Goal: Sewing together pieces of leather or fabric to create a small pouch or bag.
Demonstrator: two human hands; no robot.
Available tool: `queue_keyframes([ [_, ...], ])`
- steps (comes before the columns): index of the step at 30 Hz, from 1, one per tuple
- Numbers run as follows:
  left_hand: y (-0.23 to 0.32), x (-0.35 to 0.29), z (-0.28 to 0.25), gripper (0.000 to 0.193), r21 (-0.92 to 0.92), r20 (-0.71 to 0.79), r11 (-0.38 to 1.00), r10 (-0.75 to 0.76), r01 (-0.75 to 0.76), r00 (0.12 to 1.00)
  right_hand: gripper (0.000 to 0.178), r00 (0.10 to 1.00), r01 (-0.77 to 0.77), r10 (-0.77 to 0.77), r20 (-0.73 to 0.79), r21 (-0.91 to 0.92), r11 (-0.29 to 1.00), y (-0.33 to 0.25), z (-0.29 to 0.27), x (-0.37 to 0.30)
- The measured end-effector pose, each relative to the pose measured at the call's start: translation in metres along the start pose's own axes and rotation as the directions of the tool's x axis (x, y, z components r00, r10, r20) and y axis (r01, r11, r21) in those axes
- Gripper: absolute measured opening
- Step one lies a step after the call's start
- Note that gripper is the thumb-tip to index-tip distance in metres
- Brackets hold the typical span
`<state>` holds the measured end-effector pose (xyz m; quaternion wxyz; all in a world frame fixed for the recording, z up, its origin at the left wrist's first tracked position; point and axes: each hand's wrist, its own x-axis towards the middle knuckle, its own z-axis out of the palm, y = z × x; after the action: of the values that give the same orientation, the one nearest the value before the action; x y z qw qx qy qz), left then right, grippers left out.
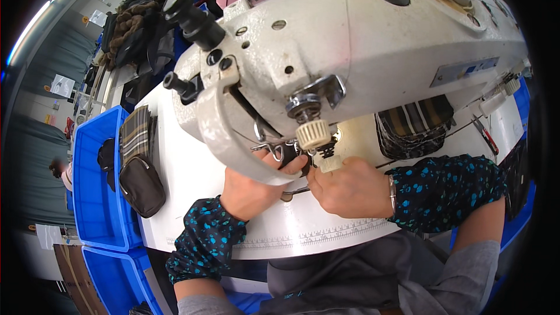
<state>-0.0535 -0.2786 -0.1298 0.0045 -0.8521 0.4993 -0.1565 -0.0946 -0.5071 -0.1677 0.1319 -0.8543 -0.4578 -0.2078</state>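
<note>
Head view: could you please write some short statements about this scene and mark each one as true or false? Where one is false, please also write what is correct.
1. A curved white part of the sewing machine partly hides the left hand. True.
2. The bracelet is on the wrist of the left hand. False: the bracelet is on the wrist of the right hand.
3. A dark pouch lies between the blue bin and the left hand. True.
4. The sleeve covers are plain white. False: the sleeve covers are dark with blue-green spots.
5. A ruler scale runs along the near edge of the white table. True.
</note>
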Motion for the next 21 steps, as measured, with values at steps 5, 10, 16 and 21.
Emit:
queue_keyframes([
  [5,0.012,0.004,0.004,0.039,-0.287,-0.045,0.938,-0.217,0.195,0.975,0.034,0.988,0.016,-0.014,0.156,-0.012,1.000,0.000,-0.006,0.001],
  [10,0.019,0.005,-0.002,0.035,-0.124,0.009,0.980,-0.153,0.153,0.988,0.033,0.988,0.015,-0.012,0.154,-0.016,1.000,0.001,-0.005,0.000],
  [16,0.002,0.001,0.000,0.040,-0.213,0.076,0.967,-0.130,0.143,0.989,0.031,0.990,0.016,-0.015,0.142,-0.005,1.000,0.001,-0.005,0.001],
  [21,0.000,0.001,0.002,0.034,-0.333,-0.032,0.936,-0.136,0.118,0.990,0.009,0.999,-0.015,0.014,0.050,0.036,0.999,0.000,-0.004,0.003],
])
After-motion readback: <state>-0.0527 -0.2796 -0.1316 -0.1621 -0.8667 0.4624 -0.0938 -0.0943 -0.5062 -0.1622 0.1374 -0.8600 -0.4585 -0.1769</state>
